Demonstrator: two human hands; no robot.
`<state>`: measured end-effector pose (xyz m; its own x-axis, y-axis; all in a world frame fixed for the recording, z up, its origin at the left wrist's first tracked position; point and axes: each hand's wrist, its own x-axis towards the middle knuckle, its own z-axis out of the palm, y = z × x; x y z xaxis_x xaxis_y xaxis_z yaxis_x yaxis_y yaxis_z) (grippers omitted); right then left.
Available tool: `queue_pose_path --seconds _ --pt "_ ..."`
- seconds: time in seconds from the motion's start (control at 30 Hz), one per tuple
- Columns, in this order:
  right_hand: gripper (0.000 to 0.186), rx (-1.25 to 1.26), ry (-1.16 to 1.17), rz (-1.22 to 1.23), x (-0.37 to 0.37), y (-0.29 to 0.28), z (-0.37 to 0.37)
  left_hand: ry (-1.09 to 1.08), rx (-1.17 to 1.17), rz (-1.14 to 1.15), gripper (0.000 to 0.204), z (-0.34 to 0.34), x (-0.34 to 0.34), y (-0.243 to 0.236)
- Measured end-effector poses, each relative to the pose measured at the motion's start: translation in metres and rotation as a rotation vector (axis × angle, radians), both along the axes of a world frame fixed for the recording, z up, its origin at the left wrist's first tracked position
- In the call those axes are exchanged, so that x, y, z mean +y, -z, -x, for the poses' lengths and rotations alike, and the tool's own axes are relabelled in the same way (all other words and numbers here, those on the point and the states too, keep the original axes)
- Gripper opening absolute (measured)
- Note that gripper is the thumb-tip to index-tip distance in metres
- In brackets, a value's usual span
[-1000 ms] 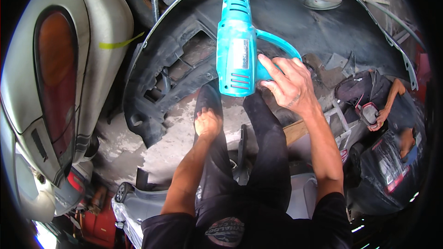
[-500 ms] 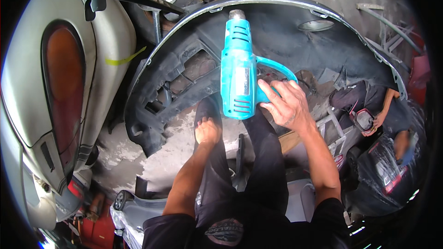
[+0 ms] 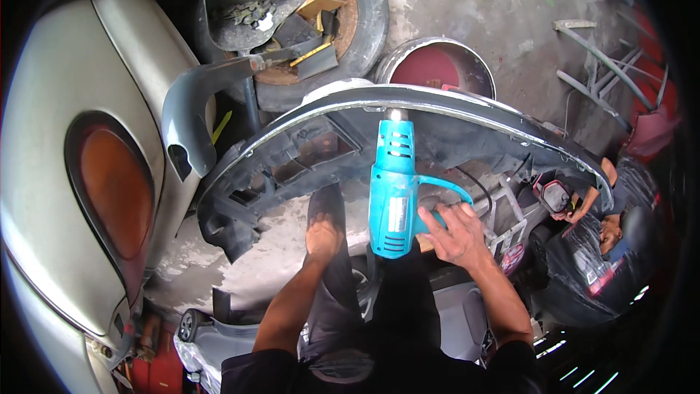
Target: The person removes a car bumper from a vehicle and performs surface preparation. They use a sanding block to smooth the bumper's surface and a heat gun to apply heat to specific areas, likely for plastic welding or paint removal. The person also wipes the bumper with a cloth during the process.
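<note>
My right hand [image 3: 457, 235] grips the handle of a turquoise heat gun [image 3: 391, 190]. The gun's metal nozzle points away from me, close to the far rim of a large curved dark car bumper [image 3: 467, 131] and overlapping its inner face from this view. Whether nozzle and rim touch I cannot tell. Farther left, my left hand [image 3: 323, 238] rests on my left leg near the knee, holding nothing, its fingers laid over the dark trousers. The bumper's near left end, with openings and ribs, hangs beside that leg.
A pale car body with an orange lamp [image 3: 117, 190] fills the left. Beyond the bumper lie a tyre [image 3: 364, 7] bearing a dustpan [image 3: 248, 18] and cardboard, and a bucket [image 3: 477, 73]. Another person's hand [image 3: 581, 209] holds a red-edged part at right, near a metal frame [image 3: 605, 73].
The heat gun and my right hand appear lower and slightly right. The view has tilted farther out, showing more tyre and the bucket. The bumper's far rim appears lower. My left hand stays on my leg.
</note>
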<state>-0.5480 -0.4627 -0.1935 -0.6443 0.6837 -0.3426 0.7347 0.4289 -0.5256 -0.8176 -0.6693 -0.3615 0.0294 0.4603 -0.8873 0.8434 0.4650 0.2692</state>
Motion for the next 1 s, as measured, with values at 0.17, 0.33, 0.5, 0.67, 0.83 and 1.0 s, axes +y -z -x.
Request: queue_pose_path --seconds 0.17,0.33,0.5,0.67,0.83,1.0 --pt "0.056 -0.019 0.004 0.038 0.000 -0.003 0.003 0.010 -0.056 -0.009 0.031 0.007 0.004 0.008" --pt "0.057 -0.009 0.025 0.059 0.000 0.003 0.005 -0.005 -0.089 -0.031 0.030 0.013 0.008 0.004" --pt "0.053 -0.027 0.016 0.076 0.001 0.004 0.004 0.018 -0.031 -0.017 0.031 0.007 0.000 0.002" --pt "0.050 -0.002 0.019 0.070 0.001 0.007 0.003 0.020 -0.009 0.027 0.028 0.000 -0.003 0.001" --pt "0.050 0.015 -0.011 0.061 -0.003 0.012 -0.001 0.035 0.026 0.095 0.026 -0.010 0.012 -0.007" --pt "0.050 0.046 -0.017 -0.037 -0.010 0.018 -0.005 0.042 0.012 -0.001 0.030 -0.017 -0.014 -0.001"
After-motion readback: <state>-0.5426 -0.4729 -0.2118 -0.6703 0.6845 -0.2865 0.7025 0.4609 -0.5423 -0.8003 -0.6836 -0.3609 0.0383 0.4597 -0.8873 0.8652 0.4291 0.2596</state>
